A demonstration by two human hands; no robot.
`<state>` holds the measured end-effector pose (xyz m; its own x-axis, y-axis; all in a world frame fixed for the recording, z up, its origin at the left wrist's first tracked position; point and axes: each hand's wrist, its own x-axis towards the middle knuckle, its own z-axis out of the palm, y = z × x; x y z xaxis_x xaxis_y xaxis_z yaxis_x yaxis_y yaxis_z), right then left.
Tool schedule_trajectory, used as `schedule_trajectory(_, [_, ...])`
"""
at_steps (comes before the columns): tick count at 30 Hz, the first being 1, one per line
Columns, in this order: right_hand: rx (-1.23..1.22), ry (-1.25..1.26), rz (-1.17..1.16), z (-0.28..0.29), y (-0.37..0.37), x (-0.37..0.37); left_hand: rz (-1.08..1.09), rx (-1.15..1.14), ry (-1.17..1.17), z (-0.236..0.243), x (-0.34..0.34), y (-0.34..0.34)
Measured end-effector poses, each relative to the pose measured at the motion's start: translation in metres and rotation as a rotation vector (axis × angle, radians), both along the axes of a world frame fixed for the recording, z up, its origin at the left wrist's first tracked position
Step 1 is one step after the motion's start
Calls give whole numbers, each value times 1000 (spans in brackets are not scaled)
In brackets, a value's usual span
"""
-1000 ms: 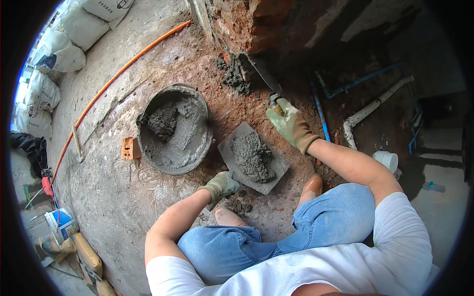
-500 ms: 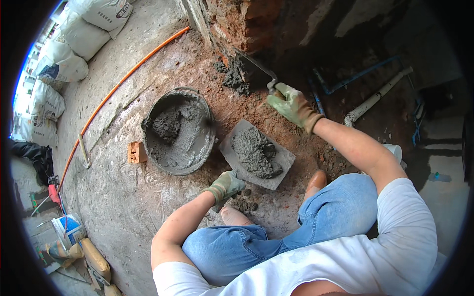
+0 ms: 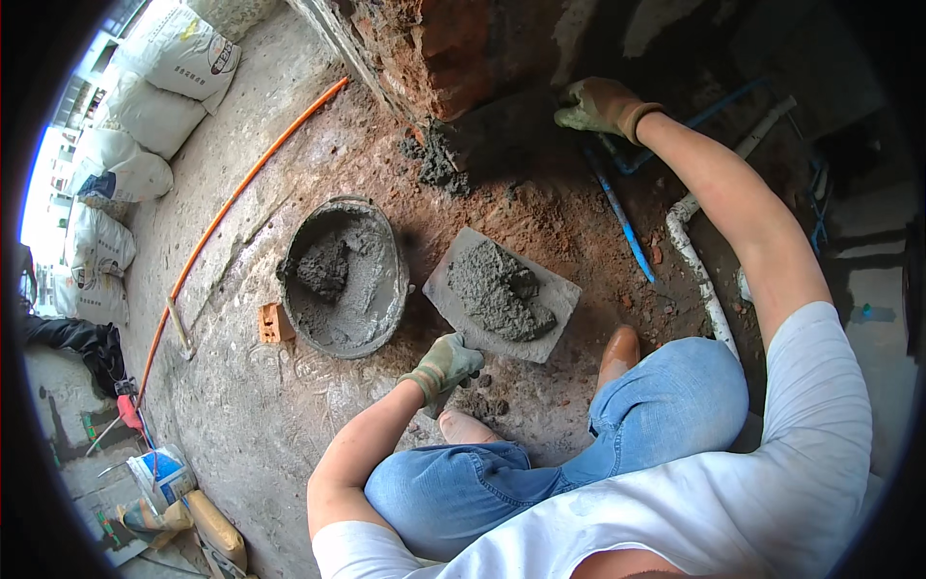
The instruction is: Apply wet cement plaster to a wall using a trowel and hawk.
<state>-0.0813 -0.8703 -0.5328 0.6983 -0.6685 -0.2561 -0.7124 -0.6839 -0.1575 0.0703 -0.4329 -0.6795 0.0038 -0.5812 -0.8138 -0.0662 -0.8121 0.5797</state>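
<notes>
Left hand (image 3: 446, 364) in glove, closed on edge of board (image 3: 502, 307) with mortar (image 3: 494, 291); pan (image 3: 344, 278) just beyond. Right hand (image 3: 600, 104) far ahead by bricks (image 3: 439, 53), fingers curled, grip unclear.

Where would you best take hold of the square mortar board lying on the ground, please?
Probably the near edge of the mortar board, where the left hand already sits. It lies flat, and the mortar heap covers its middle, leaving only the rim bare.

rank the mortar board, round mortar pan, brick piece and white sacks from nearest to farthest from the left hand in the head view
From the left hand:
1. Mortar board, touching it, just above-right.
2. Round mortar pan, up-left.
3. Brick piece, left beyond the pan.
4. White sacks, far upper left.
</notes>
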Motion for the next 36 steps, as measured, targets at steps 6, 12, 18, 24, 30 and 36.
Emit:
schedule_trajectory(6, [-297, -371, -29, -58, 43, -46, 47, -1, 8, 14, -1, -19])
schedule_trajectory(12, [-257, -148, 47, -93, 54, -24, 57, 28, 10, 17, -4, -25])
schedule_trajectory(18, [28, -201, -12, -62, 22, -14, 50, 10, -6, 12, -7, -16])
schedule_trajectory(24, [-236, -404, 9, -77, 19, -41, 45, 19, 13, 17, -7, -28])
schedule_trajectory(30, [-92, -883, -132, -75, 116, -56, 97, -50, -34, 16, -1, -44])
schedule_trajectory(36, [121, -446, -70, -73, 168, -93, 118, -57, -76, 9, 2, -53])
